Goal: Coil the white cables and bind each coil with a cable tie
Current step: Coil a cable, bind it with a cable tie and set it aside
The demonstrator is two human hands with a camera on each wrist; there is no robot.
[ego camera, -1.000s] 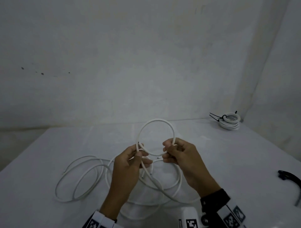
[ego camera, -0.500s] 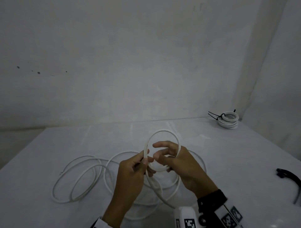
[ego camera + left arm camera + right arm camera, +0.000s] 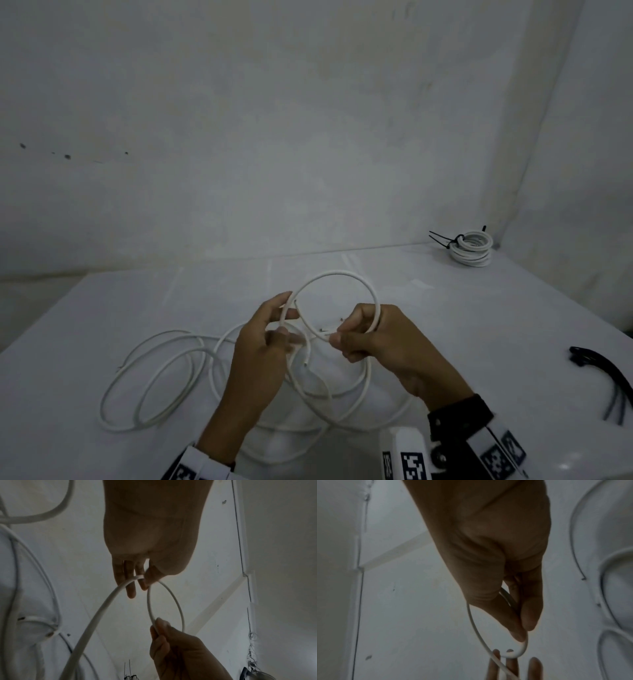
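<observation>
A white cable loop stands upright between my hands above the table. My left hand pinches the cable where the loop crosses itself, thumb against nearly straight fingers. My right hand pinches the loop's lower right side near the cable's bare end, thumb and forefinger together. The rest of the white cable lies in loose rings on the table, left of and under my hands. A second loose cable end shows in the left wrist view.
A finished white coil bound with a black tie sits at the back right corner by the wall. Several black cable ties lie near the right edge. Grey walls close the back and right sides.
The right fingers that reached through the loop now pinch the cable near its end. My left hand slid left, and the loop has grown wider.
</observation>
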